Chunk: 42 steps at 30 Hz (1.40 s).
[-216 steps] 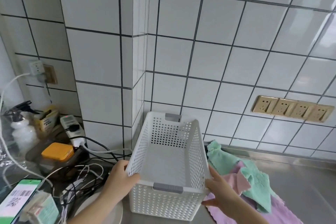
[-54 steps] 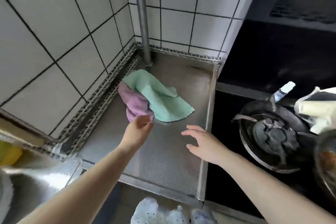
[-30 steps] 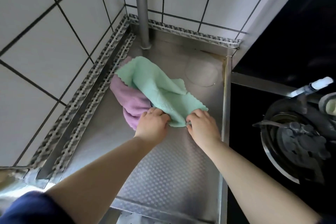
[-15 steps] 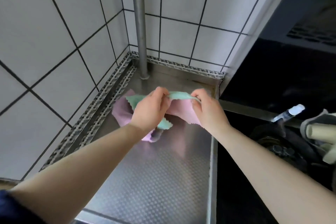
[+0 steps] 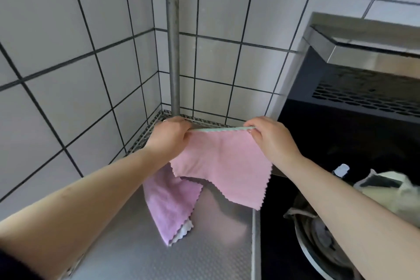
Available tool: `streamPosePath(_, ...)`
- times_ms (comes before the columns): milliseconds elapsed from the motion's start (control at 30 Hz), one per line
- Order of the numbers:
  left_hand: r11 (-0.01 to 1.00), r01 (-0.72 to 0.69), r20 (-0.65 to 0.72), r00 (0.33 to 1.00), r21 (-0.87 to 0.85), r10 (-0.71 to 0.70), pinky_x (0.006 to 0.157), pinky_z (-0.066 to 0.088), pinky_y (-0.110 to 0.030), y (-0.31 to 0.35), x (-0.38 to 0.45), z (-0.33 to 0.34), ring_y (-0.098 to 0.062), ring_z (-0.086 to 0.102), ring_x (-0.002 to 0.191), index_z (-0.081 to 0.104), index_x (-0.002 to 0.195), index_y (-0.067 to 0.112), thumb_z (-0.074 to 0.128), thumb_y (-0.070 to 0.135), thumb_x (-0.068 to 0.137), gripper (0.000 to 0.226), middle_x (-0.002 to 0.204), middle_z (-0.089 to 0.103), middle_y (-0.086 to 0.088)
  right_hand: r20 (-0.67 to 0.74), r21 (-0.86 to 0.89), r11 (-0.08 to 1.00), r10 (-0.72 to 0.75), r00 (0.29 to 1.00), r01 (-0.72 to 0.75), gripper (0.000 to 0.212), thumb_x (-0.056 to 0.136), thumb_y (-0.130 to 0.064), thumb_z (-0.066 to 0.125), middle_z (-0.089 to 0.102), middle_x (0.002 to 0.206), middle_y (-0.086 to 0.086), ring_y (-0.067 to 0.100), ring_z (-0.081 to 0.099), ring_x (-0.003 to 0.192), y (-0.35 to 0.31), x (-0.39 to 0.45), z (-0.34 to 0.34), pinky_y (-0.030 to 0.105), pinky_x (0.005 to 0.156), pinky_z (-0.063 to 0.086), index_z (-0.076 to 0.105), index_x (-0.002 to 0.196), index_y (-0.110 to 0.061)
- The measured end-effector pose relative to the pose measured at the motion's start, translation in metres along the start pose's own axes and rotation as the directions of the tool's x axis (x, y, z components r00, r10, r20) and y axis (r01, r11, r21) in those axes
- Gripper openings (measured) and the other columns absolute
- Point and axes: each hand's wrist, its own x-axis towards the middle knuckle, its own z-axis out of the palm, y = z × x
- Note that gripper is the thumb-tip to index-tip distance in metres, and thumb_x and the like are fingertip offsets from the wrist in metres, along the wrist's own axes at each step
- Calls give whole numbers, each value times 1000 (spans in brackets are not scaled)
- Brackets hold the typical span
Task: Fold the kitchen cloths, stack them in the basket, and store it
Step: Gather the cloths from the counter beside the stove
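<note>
A lilac scalloped microfibre cloth (image 5: 169, 202) lies on the embossed steel counter (image 5: 141, 254) at six o'clock. Above it, the left hand (image 5: 169, 137) and right hand (image 5: 271, 137) pinch the top corners of a hanging pink scalloped cloth (image 5: 223, 161), green edge on top.

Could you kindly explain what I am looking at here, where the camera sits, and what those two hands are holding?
There is no machine here: a person wears one wide-angle camera on the head, looking forward and down, so both bare arms reach into the picture from below. The left hand and the right hand each pinch an upper corner of a pink cloth, which hangs stretched between them above a steel counter. Its top edge shows a thin green strip, perhaps its other side or a second cloth. A purple cloth lies crumpled on the counter, something white peeking out beneath it. A metal pipe rises in the tiled corner, and a pan sits at the right.
</note>
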Motion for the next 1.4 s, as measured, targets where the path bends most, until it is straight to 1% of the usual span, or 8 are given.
streamPosePath(167,997,64,3,998,-45,-64,66,43,-32,-4,-3,-17,-30,59,88,64,98,8,47,11,89,20,93,61,-8,-44,-29,1000,0,999,-1,21,90,-6,55,66,102,4,23,60,97,-1,-2,-19,34,85,47,69,103,-12)
streamPosePath(333,979,72,-46,996,-189,-82,79,45,-30,-5,-5,-34,-27,59,96,68,108,8,48,1,87,29,103,66,-10,-93,0,999,44,995,-44,22,88,-3,55,66,101,4,23,60,96,2,-5,-26,35,85,48,70,101,-11)
streamPosePath(700,963,77,-189,974,-257,-128,68,47,-35,-11,-42,-69,-25,60,79,69,98,10,62,20,88,15,87,69,-6,-134,203,948,274,952,-244,7,88,-20,62,60,92,-6,7,54,88,-12,-52,-32,8,69,35,67,93,-17)
streamPosePath(867,946,102,-124,981,-307,-146,72,39,-24,-14,-96,-70,-16,54,87,66,100,14,57,8,89,16,94,62,-1,-16,310,907,304,953,-284,4,89,-23,61,57,83,-18,-8,49,80,-26,-95,-25,8,66,34,61,86,-20)
streamPosePath(1033,927,192,8,980,-321,-200,68,41,-24,-6,-170,-57,-15,55,81,62,96,19,56,6,88,17,85,62,5,104,414,859,286,953,-303,7,89,-16,60,63,86,-10,2,55,85,-24,-158,-3,18,73,41,62,83,-19)
streamPosePath(1167,909,268,76,963,-319,-257,64,38,-7,5,-236,-37,-15,55,73,63,93,15,62,4,85,13,75,58,12,244,450,815,281,928,-365,23,86,-4,55,65,83,-8,3,57,79,-20,-211,12,19,70,42,62,80,-25)
streamPosePath(1333,869,408,184,911,-282,-368,70,45,-28,16,-312,-4,-19,62,81,63,94,14,62,12,87,7,83,64,6,370,423,805,266,890,-417,26,85,-7,59,67,80,-9,-1,58,77,-12,-267,33,10,64,40,63,76,-31)
streamPosePath(1400,853,453,219,888,-261,-404,69,41,-26,26,-331,3,-18,60,84,63,97,14,61,12,88,9,87,64,6,419,399,801,273,866,-446,24,85,-9,60,67,79,-10,-3,59,75,-8,-282,40,10,62,41,63,76,-31)
